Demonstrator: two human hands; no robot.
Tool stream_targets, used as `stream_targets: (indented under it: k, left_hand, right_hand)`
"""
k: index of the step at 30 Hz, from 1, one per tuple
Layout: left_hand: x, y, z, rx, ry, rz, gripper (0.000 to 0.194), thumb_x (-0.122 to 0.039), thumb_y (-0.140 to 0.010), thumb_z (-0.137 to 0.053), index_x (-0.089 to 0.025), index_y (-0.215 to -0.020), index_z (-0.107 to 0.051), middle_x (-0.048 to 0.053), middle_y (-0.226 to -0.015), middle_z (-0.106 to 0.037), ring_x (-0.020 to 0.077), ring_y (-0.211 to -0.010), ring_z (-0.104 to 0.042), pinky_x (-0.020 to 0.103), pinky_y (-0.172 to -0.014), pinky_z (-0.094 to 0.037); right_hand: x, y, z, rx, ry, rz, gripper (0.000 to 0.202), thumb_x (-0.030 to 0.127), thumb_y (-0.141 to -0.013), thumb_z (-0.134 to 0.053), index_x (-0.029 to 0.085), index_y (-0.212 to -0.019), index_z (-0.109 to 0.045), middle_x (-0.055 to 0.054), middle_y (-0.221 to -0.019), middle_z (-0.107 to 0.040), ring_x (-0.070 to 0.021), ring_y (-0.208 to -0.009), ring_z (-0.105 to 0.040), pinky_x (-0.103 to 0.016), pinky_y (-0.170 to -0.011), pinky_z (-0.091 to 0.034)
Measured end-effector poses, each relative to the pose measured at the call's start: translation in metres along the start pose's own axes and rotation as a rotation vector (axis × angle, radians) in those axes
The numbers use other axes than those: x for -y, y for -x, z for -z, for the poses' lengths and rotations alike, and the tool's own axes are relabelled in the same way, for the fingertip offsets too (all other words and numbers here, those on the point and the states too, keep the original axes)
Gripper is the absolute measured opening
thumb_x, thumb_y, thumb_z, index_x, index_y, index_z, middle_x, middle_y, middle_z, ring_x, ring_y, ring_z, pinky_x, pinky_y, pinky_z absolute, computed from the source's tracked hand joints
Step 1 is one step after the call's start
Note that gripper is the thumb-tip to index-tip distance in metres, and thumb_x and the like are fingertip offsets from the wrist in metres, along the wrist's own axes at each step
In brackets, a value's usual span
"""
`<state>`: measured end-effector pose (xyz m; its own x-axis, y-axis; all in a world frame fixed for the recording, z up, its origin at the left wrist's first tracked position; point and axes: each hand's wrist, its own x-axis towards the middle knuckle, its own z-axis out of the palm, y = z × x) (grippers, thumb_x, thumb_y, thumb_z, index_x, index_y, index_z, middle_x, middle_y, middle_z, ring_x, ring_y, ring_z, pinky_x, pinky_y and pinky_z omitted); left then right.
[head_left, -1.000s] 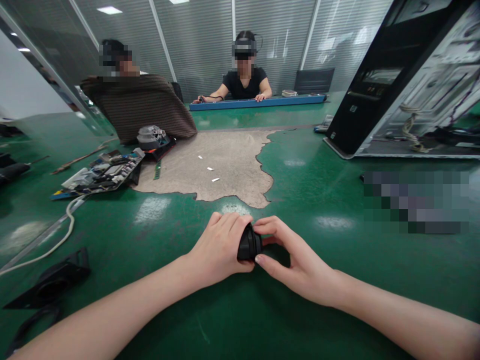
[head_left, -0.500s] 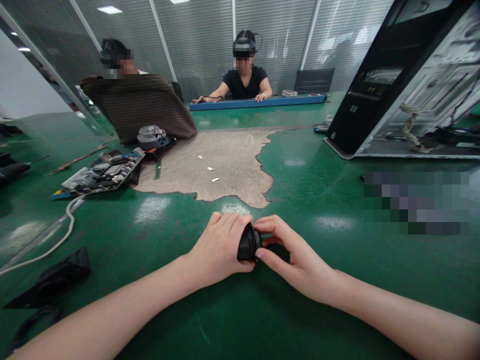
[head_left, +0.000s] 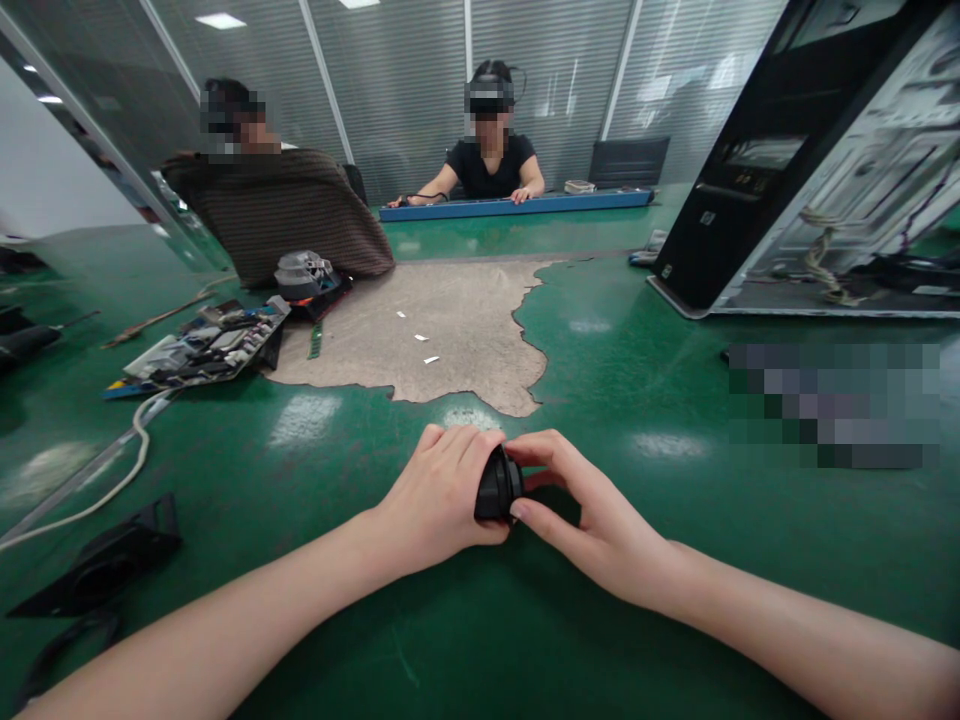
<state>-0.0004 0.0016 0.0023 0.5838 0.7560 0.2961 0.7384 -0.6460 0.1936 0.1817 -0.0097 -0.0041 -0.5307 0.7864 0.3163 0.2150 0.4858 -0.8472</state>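
Observation:
A black round part (head_left: 497,487) with a stepped, ring-like rim is held just above or on the green tabletop; its exact kind is unclear. My left hand (head_left: 439,487) wraps round its body from the left, knuckles up, and covers most of it. From the right, my right hand (head_left: 589,510) grips the rim with thumb below and fingertips above, leaving a gap between palm and part. The left end of the part is hidden inside my left palm.
A circuit board (head_left: 206,350) with a cooler (head_left: 304,272) lies at left, near a white cable (head_left: 139,440) and a black bracket (head_left: 105,560). An opened computer case (head_left: 739,190) stands right. Across the table, a person (head_left: 491,165) sits behind a blue bar (head_left: 517,205).
Almost nothing differs. My right fingers appear to have shifted very slightly at the rim, while my left hand and the black part stay in place.

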Motion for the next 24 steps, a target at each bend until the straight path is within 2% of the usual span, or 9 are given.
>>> stream_targets:
  k: [5,12,19,24]
  left_hand:
    - [-0.0004,-0.0006,0.0006,-0.005,0.004,-0.004,0.053,-0.028,-0.061,-0.059,-0.016,-0.107,-0.037,0.007,-0.093,-0.056,0.0245,-0.086,-0.052,0.036,-0.071,-0.031]
    - [-0.0007,-0.0003,0.0013,-0.003,0.019,-0.002,0.053,-0.028,-0.061,-0.059,-0.016,-0.107,-0.038,0.007,-0.093,-0.056,0.0245,-0.085,-0.052,0.036,-0.071,-0.031]
    - [-0.0004,0.0002,0.0001,-0.004,0.018,0.006,0.054,-0.029,-0.061,-0.059,-0.016,-0.108,-0.038,0.007,-0.094,-0.056,0.0250,-0.086,-0.052,0.036,-0.072,-0.031]
    - [-0.0007,0.0000,0.0009,0.009,0.013,-0.002,0.053,-0.028,-0.061,-0.059,-0.016,-0.107,-0.037,0.007,-0.096,-0.056,0.0249,-0.088,-0.052,0.036,-0.072,-0.031]
  right_hand:
    - [0.0017,0.0011,0.0008,0.010,0.025,0.013,0.029,0.016,-0.081,-0.051,0.022,-0.108,-0.042,-0.007,-0.110,-0.045,-0.0186,-0.103,-0.048,-0.036,-0.086,-0.048]
    - [0.0030,0.0003,0.0021,-0.032,0.113,0.088,0.013,0.015,-0.081,-0.051,0.022,-0.091,-0.048,-0.007,-0.107,-0.048,-0.0201,-0.104,-0.048,-0.040,-0.088,-0.044]
    - [0.0015,-0.0001,-0.0006,-0.027,0.033,0.015,0.035,0.014,-0.080,-0.051,0.023,-0.112,-0.039,-0.007,-0.108,-0.048,-0.0184,-0.099,-0.050,-0.036,-0.082,-0.050]
    - [0.0030,0.0010,0.0007,0.005,0.051,0.019,0.030,0.015,-0.080,-0.051,0.022,-0.107,-0.043,-0.008,-0.111,-0.046,-0.0193,-0.102,-0.049,-0.036,-0.084,-0.049]
